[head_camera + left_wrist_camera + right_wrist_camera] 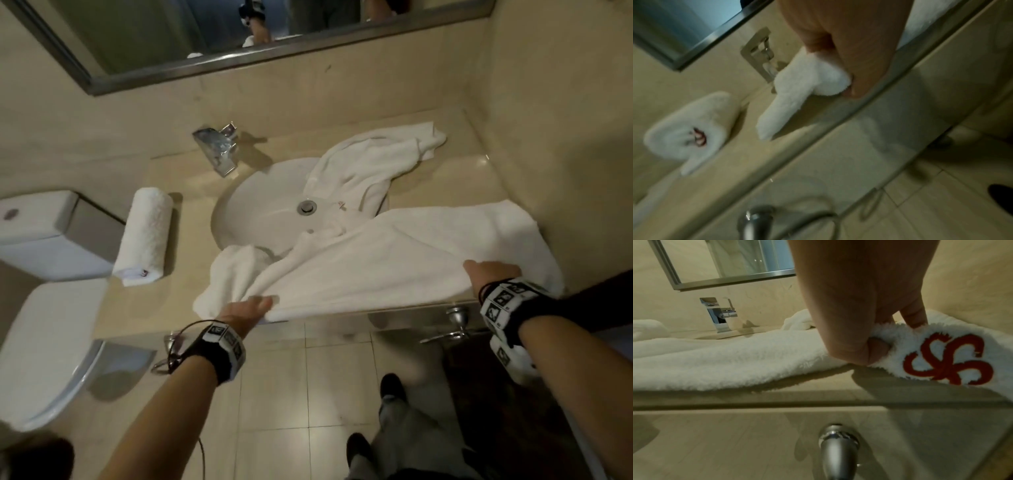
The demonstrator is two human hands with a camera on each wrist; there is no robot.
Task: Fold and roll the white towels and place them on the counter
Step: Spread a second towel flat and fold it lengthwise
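Note:
A white towel (pixel 387 263) lies spread across the front of the beige counter (pixel 178 308), partly over the sink (pixel 260 205). My left hand (pixel 248 308) grips its near left edge, bunching the cloth (pixel 813 76). My right hand (pixel 486 274) pinches the near right edge (pixel 890 337) beside a red embroidered logo (pixel 947 358). A second loose white towel (pixel 373 161) lies crumpled at the back right, hanging into the basin. A rolled white towel (pixel 145 236) rests on the counter's left end; its rolled end (pixel 686 129) shows a red mark.
A chrome faucet (pixel 217 147) stands behind the sink, below a framed mirror (pixel 212 37). A toilet with its tank (pixel 44 236) sits left of the counter. Metal hooks (pixel 457 317) stick out under the counter edge. A wall closes the right side.

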